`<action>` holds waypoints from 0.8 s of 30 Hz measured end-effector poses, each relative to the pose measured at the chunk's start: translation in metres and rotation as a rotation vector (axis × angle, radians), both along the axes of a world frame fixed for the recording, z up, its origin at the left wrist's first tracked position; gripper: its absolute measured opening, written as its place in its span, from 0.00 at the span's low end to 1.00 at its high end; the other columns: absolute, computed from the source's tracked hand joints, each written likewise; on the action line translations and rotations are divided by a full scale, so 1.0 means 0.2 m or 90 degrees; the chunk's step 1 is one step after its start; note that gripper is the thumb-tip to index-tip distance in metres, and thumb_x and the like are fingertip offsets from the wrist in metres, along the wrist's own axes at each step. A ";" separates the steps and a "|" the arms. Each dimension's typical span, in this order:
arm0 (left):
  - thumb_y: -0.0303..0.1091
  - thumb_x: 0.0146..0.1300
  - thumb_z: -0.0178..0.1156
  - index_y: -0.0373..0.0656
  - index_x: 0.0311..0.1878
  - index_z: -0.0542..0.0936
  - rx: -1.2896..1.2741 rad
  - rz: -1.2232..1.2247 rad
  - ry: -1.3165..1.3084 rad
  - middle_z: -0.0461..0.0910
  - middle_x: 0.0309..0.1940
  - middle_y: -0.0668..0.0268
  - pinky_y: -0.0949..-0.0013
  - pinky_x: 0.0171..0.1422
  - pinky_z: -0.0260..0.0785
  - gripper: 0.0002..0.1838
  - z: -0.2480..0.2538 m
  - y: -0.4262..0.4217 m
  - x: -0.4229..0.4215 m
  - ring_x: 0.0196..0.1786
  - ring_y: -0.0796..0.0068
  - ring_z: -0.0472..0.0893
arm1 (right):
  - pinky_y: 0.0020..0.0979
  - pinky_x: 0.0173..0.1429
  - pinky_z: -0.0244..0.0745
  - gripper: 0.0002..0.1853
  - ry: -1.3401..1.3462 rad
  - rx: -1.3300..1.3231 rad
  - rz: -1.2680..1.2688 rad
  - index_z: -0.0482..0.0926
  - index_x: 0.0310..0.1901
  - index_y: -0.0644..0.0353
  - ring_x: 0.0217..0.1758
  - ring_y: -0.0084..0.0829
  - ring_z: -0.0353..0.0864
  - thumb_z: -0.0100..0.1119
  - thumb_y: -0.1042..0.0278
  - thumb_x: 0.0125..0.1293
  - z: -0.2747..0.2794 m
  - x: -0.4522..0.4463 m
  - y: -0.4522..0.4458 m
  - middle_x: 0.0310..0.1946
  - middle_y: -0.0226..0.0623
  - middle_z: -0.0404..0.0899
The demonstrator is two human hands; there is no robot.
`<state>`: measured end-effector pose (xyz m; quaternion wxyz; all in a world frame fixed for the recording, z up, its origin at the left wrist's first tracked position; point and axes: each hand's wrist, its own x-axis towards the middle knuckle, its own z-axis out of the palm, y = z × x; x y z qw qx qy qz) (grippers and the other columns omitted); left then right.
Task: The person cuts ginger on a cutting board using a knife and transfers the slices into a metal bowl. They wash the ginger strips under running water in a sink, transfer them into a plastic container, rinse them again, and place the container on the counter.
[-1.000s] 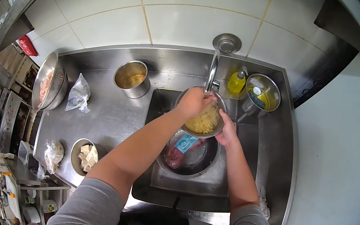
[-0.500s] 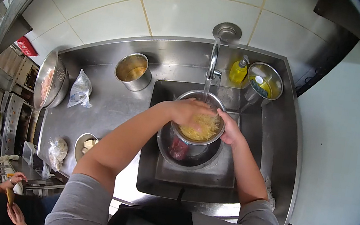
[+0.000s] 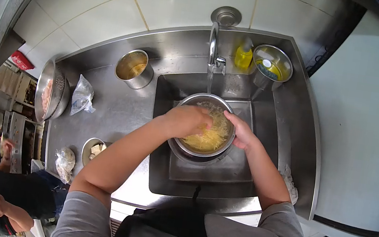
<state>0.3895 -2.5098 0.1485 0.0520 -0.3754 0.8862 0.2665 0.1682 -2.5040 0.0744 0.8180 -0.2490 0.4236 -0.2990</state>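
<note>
A steel bowl [image 3: 201, 152] in the sink [image 3: 239, 176] holds thin yellow shreds, which look like shredded potato [image 3: 213, 139], in water. My left hand [image 3: 188, 121] reaches over the left rim, its fingers curled into the shreds and partly hidden. Gripping the bowl's right rim is my right hand [image 3: 243, 132], thumb on top. Water runs from the tap [image 3: 214, 44] into the back of the bowl. Beneath it, a larger bowl [image 3: 180, 153] shows only along its edge.
Left counter: a steel pot [image 3: 134, 68], tied plastic bags [image 3: 83, 96], a bowl of white chunks [image 3: 94, 149] and a colander [image 3: 60, 93] with pale pink food. Behind right: a yellow soap bottle [image 3: 243, 56] and steel container [image 3: 273, 62]. Another person [image 3: 19, 191] is at lower left.
My left hand has drawn back left and its fingers have curled. The smaller bowl now covers the red item seen earlier in the larger one. The view has shifted, and the other person has moved.
</note>
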 end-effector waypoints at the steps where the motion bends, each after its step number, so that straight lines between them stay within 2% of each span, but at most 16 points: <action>1: 0.35 0.53 0.70 0.52 0.52 0.80 0.000 -0.006 0.000 0.77 0.50 0.63 0.57 0.57 0.72 0.21 -0.04 0.01 -0.02 0.54 0.56 0.79 | 0.37 0.61 0.76 0.26 0.000 0.000 -0.006 0.72 0.62 0.58 0.59 0.30 0.78 0.56 0.48 0.71 0.00 -0.01 0.01 0.56 0.36 0.78; 4: 0.34 0.55 0.69 0.49 0.49 0.80 -0.002 -0.015 0.014 0.78 0.48 0.62 0.56 0.55 0.72 0.18 -0.18 -0.01 -0.03 0.51 0.55 0.80 | 0.38 0.61 0.75 0.26 0.024 -0.004 -0.010 0.71 0.62 0.58 0.59 0.29 0.78 0.57 0.48 0.71 -0.03 -0.02 0.01 0.57 0.36 0.77; 7: 0.35 0.56 0.69 0.48 0.48 0.80 -0.063 -0.039 0.093 0.78 0.44 0.61 0.58 0.51 0.73 0.16 -0.18 -0.09 -0.03 0.46 0.57 0.81 | 0.37 0.60 0.76 0.25 0.001 -0.028 -0.020 0.72 0.61 0.57 0.58 0.28 0.78 0.57 0.48 0.71 -0.09 -0.03 -0.03 0.56 0.35 0.77; 9: 0.35 0.57 0.69 0.47 0.48 0.81 0.029 0.052 0.173 0.79 0.39 0.61 0.61 0.49 0.74 0.15 -0.13 -0.19 -0.04 0.42 0.63 0.81 | 0.35 0.58 0.77 0.24 -0.010 -0.013 -0.046 0.72 0.60 0.56 0.56 0.28 0.79 0.56 0.48 0.71 -0.12 -0.04 -0.05 0.55 0.34 0.78; 10: 0.34 0.59 0.70 0.45 0.48 0.81 0.050 0.156 0.166 0.81 0.36 0.63 0.67 0.47 0.73 0.15 -0.13 -0.26 -0.07 0.39 0.70 0.80 | 0.35 0.58 0.77 0.24 -0.012 -0.016 -0.046 0.72 0.60 0.56 0.56 0.28 0.79 0.56 0.48 0.71 -0.15 -0.04 -0.07 0.55 0.34 0.78; 11: 0.34 0.59 0.70 0.45 0.48 0.81 0.046 0.155 0.164 0.81 0.36 0.63 0.67 0.47 0.73 0.15 -0.14 -0.32 -0.07 0.39 0.70 0.80 | 0.34 0.58 0.78 0.24 -0.030 -0.023 -0.056 0.72 0.60 0.56 0.56 0.28 0.80 0.55 0.48 0.72 -0.18 -0.03 -0.10 0.55 0.33 0.79; 14: 0.33 0.65 0.67 0.39 0.46 0.82 0.174 0.477 0.527 0.81 0.36 0.69 0.73 0.41 0.72 0.10 -0.21 -0.47 -0.11 0.35 0.78 0.77 | 0.34 0.57 0.79 0.23 -0.059 -0.038 -0.084 0.72 0.60 0.57 0.55 0.29 0.81 0.54 0.49 0.72 -0.22 0.00 -0.18 0.55 0.33 0.79; 15: 0.33 0.65 0.67 0.39 0.46 0.82 0.168 0.473 0.528 0.81 0.36 0.69 0.73 0.41 0.72 0.10 -0.22 -0.50 -0.12 0.35 0.78 0.77 | 0.35 0.57 0.79 0.23 -0.069 -0.039 -0.103 0.72 0.60 0.57 0.55 0.29 0.82 0.54 0.49 0.72 -0.23 0.01 -0.21 0.55 0.34 0.79; 17: 0.34 0.67 0.65 0.41 0.44 0.82 0.275 0.595 0.621 0.79 0.32 0.72 0.74 0.37 0.69 0.08 -0.19 -0.54 -0.14 0.32 0.82 0.74 | 0.35 0.58 0.79 0.23 -0.087 -0.044 -0.118 0.72 0.60 0.57 0.55 0.30 0.81 0.54 0.49 0.73 -0.25 0.02 -0.28 0.55 0.34 0.79; 20: 0.35 0.68 0.64 0.43 0.43 0.82 0.285 0.588 0.522 0.75 0.28 0.75 0.76 0.33 0.65 0.07 -0.11 -0.55 -0.14 0.28 0.84 0.69 | 0.36 0.58 0.79 0.24 -0.111 -0.050 -0.137 0.71 0.61 0.57 0.56 0.31 0.81 0.53 0.50 0.73 -0.25 0.02 -0.38 0.56 0.35 0.78; 24: 0.36 0.69 0.63 0.42 0.44 0.81 0.233 0.579 0.423 0.73 0.28 0.75 0.76 0.30 0.61 0.08 -0.14 -0.59 -0.13 0.25 0.85 0.67 | 0.37 0.58 0.79 0.24 -0.115 -0.068 -0.162 0.70 0.62 0.58 0.57 0.32 0.81 0.53 0.50 0.73 -0.23 0.03 -0.46 0.57 0.37 0.78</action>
